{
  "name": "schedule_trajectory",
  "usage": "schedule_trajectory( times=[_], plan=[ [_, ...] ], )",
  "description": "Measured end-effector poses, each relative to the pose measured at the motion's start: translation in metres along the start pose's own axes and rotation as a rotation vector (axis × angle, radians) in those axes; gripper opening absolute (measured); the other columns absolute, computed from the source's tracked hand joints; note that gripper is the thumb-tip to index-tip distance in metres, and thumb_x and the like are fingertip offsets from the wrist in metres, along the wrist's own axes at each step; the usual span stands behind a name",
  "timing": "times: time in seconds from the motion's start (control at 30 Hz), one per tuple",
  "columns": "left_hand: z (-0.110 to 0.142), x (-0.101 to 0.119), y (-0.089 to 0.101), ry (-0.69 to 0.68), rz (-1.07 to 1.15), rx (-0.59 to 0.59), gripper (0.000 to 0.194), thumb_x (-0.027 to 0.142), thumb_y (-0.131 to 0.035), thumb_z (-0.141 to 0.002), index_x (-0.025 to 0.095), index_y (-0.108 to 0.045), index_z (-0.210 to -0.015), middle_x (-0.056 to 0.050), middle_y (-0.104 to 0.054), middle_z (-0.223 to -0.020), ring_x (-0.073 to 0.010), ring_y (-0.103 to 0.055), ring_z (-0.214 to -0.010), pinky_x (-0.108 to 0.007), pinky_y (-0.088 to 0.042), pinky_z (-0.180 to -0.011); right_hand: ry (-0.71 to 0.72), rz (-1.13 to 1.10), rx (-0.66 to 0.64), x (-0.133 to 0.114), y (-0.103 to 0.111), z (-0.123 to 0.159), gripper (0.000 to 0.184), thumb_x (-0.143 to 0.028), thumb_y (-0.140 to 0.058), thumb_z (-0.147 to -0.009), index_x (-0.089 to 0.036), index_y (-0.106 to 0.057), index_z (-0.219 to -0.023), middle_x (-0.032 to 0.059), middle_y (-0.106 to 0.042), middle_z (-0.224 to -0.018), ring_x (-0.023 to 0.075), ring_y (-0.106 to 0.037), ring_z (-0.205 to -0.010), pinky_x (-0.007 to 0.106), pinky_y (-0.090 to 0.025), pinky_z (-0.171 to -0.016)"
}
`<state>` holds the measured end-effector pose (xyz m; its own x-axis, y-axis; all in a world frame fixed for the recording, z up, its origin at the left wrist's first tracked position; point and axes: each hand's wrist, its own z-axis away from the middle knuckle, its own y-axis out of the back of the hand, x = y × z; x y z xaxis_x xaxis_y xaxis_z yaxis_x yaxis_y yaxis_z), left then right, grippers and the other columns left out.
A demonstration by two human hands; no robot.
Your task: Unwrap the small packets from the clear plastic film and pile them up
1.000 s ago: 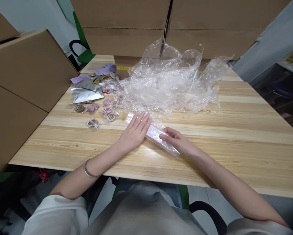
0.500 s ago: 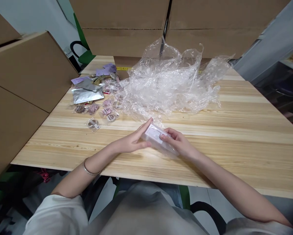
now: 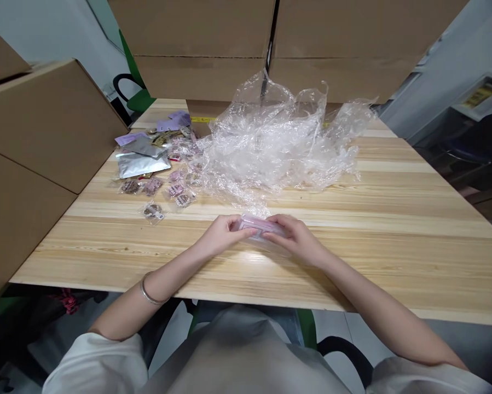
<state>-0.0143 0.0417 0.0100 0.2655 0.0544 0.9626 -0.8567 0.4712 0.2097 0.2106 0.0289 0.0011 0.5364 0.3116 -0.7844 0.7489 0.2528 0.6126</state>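
Note:
My left hand (image 3: 222,233) and my right hand (image 3: 295,236) meet over the wooden table (image 3: 393,230), both pinching a small folded clear plastic packet (image 3: 259,227) with a pinkish-white label inside. The left fingers grip its left end, the right fingers its right end. It is held just above the tabletop, right in front of a big heap of crumpled clear plastic film (image 3: 278,142). A metal bangle (image 3: 149,293) circles my left wrist.
Several small wrapped sweets (image 3: 163,189) lie scattered at the left, beside a silver foil pouch (image 3: 141,161) and purple packets (image 3: 174,117). Large cardboard boxes (image 3: 44,126) stand along the left edge and stacked behind the table. A green chair (image 3: 133,93) shows at the back left.
My left hand lifted from lying flat on the long packet and closed on its end. The packet is now folded shorter and held between both hands, nearer to me.

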Motion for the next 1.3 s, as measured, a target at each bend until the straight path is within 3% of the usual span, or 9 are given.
schedule_trajectory(
  times=[0.13, 0.3, 0.47, 0.6, 0.83, 0.97, 1.13, 1.23, 1.3],
  plan=[
    [-0.006, 0.005, -0.012, -0.103, 0.087, 0.199, 0.034, 0.046, -0.07, -0.079, 0.016, -0.067, -0.094, -0.005, -0.071, -0.091, -0.0181, -0.064, -0.084, -0.032, -0.05, -0.08, 0.134, 0.262, 0.187, 0.002, 0.008, -0.002, 0.034, -0.052, -0.063, -0.088, -0.022, -0.068, -0.104, 0.0084, -0.067, -0.093, 0.027, -0.058, -0.093, 0.042, -0.042, -0.085],
    [-0.011, 0.016, -0.031, -0.224, 0.162, 0.468, 0.025, 0.038, -0.071, -0.082, 0.015, -0.072, -0.093, -0.005, -0.074, -0.091, -0.0192, -0.067, -0.086, -0.03, -0.051, -0.078, 0.146, 0.592, 0.712, 0.0, -0.01, 0.004, 0.065, -0.05, -0.06, -0.09, -0.02, -0.042, -0.144, 0.0196, -0.049, -0.139, 0.0376, -0.043, -0.13, 0.057, -0.034, -0.103],
    [-0.014, 0.024, -0.053, -0.387, 0.196, 0.617, 0.024, 0.03, -0.07, -0.084, 0.017, -0.073, -0.104, -0.006, -0.075, -0.104, -0.0203, -0.068, -0.098, -0.032, -0.052, -0.09, 0.152, 0.354, 0.441, 0.0, -0.032, 0.01, 0.079, -0.046, -0.04, -0.1, -0.021, 0.008, -0.158, 0.0174, -0.009, -0.164, 0.0335, -0.011, -0.15, 0.057, -0.028, -0.114],
    [-0.015, 0.021, -0.063, -0.454, 0.179, 0.553, 0.028, 0.029, -0.073, -0.082, 0.019, -0.073, -0.108, -0.006, -0.075, -0.106, -0.0198, -0.069, -0.098, -0.031, -0.053, -0.088, 0.056, -0.035, 0.353, 0.0, -0.031, 0.012, 0.077, -0.052, -0.035, -0.101, -0.027, 0.011, -0.157, 0.0091, -0.007, -0.165, 0.0259, -0.012, -0.151, 0.055, -0.021, -0.119],
    [-0.017, 0.019, -0.061, -0.363, 0.239, 0.405, 0.029, 0.036, -0.075, -0.079, 0.017, -0.074, -0.101, -0.007, -0.075, -0.1, -0.0204, -0.069, -0.094, -0.033, -0.053, -0.086, -0.033, -0.415, 0.44, -0.003, -0.015, 0.01, 0.064, -0.057, -0.043, -0.097, -0.029, -0.033, -0.153, 0.0044, -0.04, -0.155, 0.0221, -0.034, -0.144, 0.044, -0.027, -0.119],
    [-0.018, 0.019, -0.057, -0.248, 0.333, 0.329, 0.032, 0.043, -0.074, -0.08, 0.016, -0.073, -0.097, -0.006, -0.073, -0.092, -0.0183, -0.067, -0.083, -0.029, -0.051, -0.076, -0.096, -0.693, 0.312, 0.0, -0.004, 0.006, 0.051, -0.053, -0.066, -0.084, -0.029, -0.063, -0.13, 0.0037, -0.063, -0.134, 0.0254, -0.054, -0.128, 0.041, -0.043, -0.108],
    [-0.018, 0.018, -0.053, -0.275, 0.117, 0.354, 0.029, 0.045, -0.065, -0.087, 0.018, -0.072, -0.093, -0.006, -0.062, -0.097, -0.0188, -0.059, -0.093, -0.03, -0.049, -0.081, -0.203, -0.866, 0.174, 0.003, 0.003, 0.001, 0.039, -0.039, -0.084, -0.068, -0.027, -0.076, -0.105, 0.0015, -0.076, -0.098, 0.0218, -0.07, -0.09, 0.035, -0.054, -0.084],
    [-0.018, 0.023, -0.049, -0.279, -0.082, 0.341, 0.029, 0.047, -0.067, -0.085, 0.018, -0.071, -0.08, -0.006, -0.053, -0.094, -0.0206, -0.055, -0.097, -0.031, -0.049, -0.083, -0.251, -0.841, 0.172, 0.001, 0.007, 0.003, 0.036, -0.037, -0.086, -0.063, -0.028, -0.078, -0.097, 0.0004, -0.077, -0.091, 0.0212, -0.07, -0.084, 0.034, -0.055, -0.08],
    [-0.019, 0.027, -0.043, -0.258, -0.118, 0.248, 0.028, 0.047, -0.065, -0.087, 0.021, -0.072, -0.093, -0.007, -0.052, -0.103, -0.0215, -0.054, -0.103, -0.032, -0.05, -0.084, -0.262, -0.813, 0.197, 0.004, 0.015, 0.006, 0.035, -0.036, -0.087, -0.062, -0.027, -0.079, -0.095, 0.0014, -0.077, -0.092, 0.0221, -0.071, -0.084, 0.035, -0.056, -0.08]
  ],
)
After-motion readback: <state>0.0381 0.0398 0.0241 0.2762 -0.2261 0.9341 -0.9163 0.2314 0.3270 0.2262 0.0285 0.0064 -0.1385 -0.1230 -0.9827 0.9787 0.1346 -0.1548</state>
